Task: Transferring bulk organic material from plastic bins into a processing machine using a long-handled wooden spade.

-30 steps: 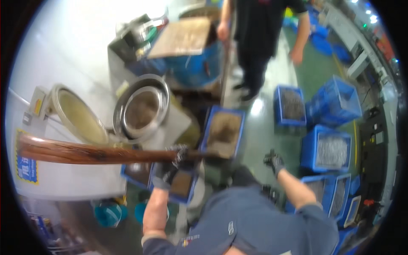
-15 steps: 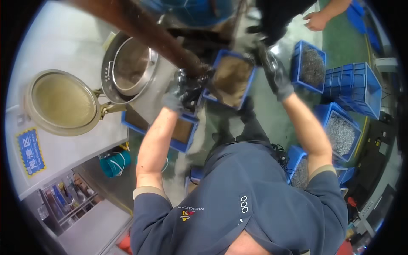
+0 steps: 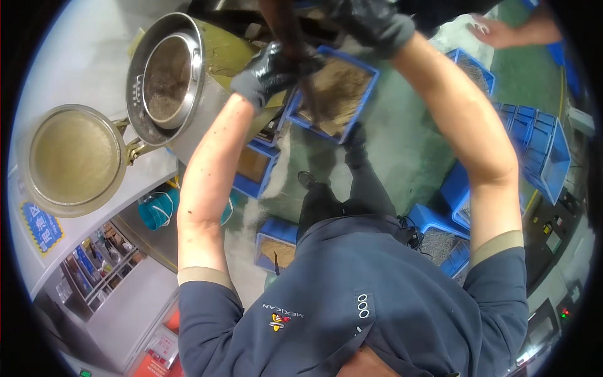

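Observation:
My left hand (image 3: 271, 70), in a black glove with a grey cuff, is wrapped around a reddish-brown pole (image 3: 286, 28). The pole's lower end reaches over a blue crate (image 3: 363, 103) holding brown sandy material (image 3: 345, 88). My right hand (image 3: 370, 26), gloved the same way, is raised at the upper edge, beyond the crate's far side. Its fingers are cut off and blurred, so any grip is hidden. Left of my left hand stands a round machine tub (image 3: 139, 103) with a steel basket (image 3: 193, 81) of grey-brown grains inside.
The tub's round lid (image 3: 75, 160) hangs open at left. Blue crates stand stacked (image 3: 546, 147) at right; more hold grey pieces (image 3: 440, 242) or sand (image 3: 279, 251). A teal bucket (image 3: 157, 210) is below the machine. Another person's hand (image 3: 493, 31) is at upper right.
My right hand has moved up and left, to the upper edge. My left hand has moved up slightly, and the pole has swung steeper, its end now over the sandy crate.

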Demonstrator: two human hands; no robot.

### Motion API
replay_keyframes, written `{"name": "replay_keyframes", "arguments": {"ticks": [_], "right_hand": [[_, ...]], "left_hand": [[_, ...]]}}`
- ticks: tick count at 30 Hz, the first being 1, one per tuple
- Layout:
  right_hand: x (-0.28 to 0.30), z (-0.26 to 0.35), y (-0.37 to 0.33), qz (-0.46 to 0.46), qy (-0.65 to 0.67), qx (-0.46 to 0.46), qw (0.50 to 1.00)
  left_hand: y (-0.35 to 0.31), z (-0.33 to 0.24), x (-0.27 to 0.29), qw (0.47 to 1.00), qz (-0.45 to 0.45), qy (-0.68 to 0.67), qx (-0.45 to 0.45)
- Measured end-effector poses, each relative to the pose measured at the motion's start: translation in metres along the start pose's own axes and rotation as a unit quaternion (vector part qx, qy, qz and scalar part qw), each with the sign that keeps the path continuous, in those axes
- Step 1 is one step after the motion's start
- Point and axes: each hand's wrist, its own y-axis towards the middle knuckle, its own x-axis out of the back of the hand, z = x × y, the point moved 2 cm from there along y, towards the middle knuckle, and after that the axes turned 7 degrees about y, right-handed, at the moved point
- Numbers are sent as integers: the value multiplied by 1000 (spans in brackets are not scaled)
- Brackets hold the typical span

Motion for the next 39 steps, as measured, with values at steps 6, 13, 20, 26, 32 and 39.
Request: {"name": "replay_keyframes", "arguments": {"ticks": [6,13,20,26,32,39], "right_hand": [[28,-16,-18,48,-125,-9,991],[12,111,-138,113,-247,-6,962],[-79,29,-65,173,-380,-8,909],[-168,-18,25,221,-545,59,807],[-309,-12,-1,81,-126,23,988],[-433,-22,-79,79,-138,76,984]], "left_hand": [[39,-29,-1,990,88,88,71],[22,14,-21,986,44,46,153],[-20,23,-45,983,-33,62,169],[-113,66,-87,984,-24,-58,168],[-239,154,-143,963,-210,57,158],[-333,139,-182,807,-170,474,309]]}}
